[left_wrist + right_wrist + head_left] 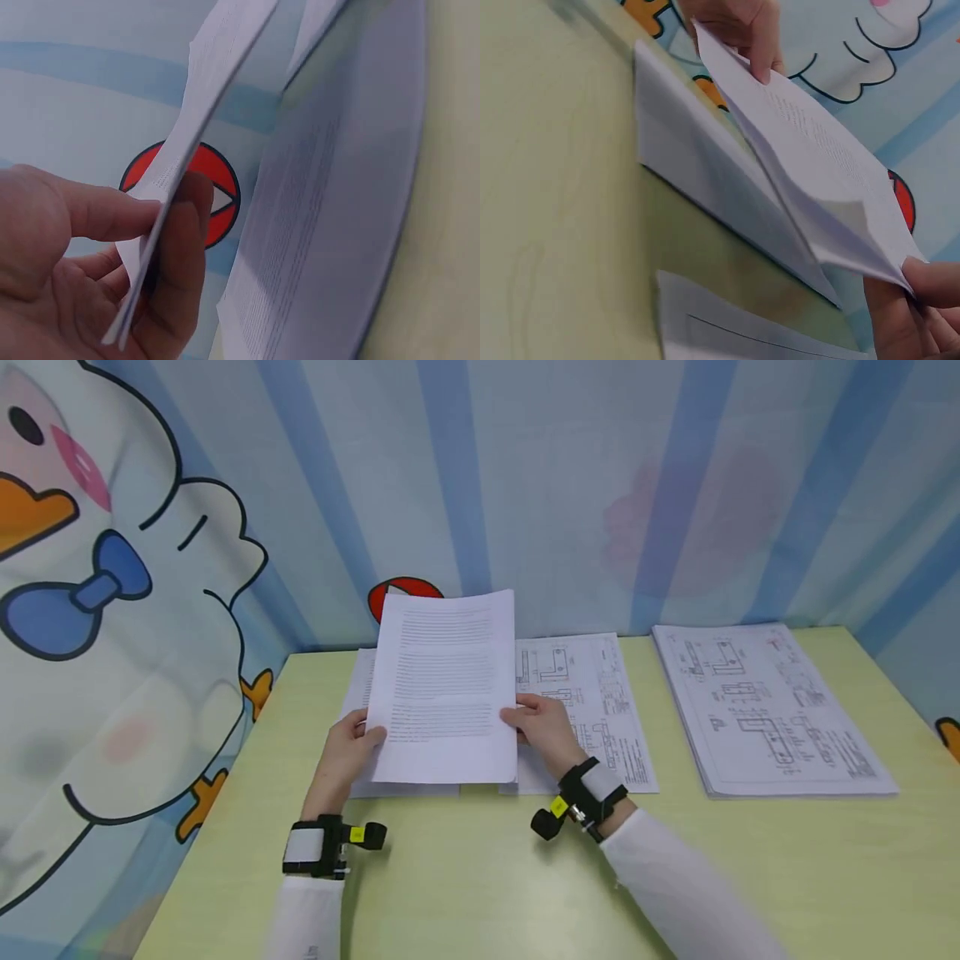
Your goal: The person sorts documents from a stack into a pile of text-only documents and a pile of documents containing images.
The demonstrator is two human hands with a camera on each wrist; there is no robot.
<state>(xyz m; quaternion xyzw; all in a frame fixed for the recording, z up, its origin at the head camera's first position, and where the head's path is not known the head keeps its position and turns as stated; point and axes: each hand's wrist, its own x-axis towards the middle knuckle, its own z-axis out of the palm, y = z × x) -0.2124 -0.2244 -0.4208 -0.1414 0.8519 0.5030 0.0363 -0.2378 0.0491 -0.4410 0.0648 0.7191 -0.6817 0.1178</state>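
Note:
A thin stack of printed paper sheets (pixel 442 685) is held up above the table, its text side facing me. My left hand (pixel 349 745) pinches the left edge, thumb in front and fingers behind. On the opposite edge, my right hand (pixel 546 731) pinches the sheets the same way. The left wrist view shows the stack (pixel 202 97) edge-on between thumb and fingers, with more than one layer at the corner. In the right wrist view the sheets (pixel 810 165) bow slightly between both hands. Behind them lies a text-printed pile (pixel 360 681), mostly hidden.
Sheets with technical drawings (pixel 611 718) lie partly behind my right hand. A thicker pile of drawings (pixel 765 710) sits at the right of the pale table (pixel 450 877). A striped cartoon curtain (pixel 540 485) hangs along the table's back and left sides.

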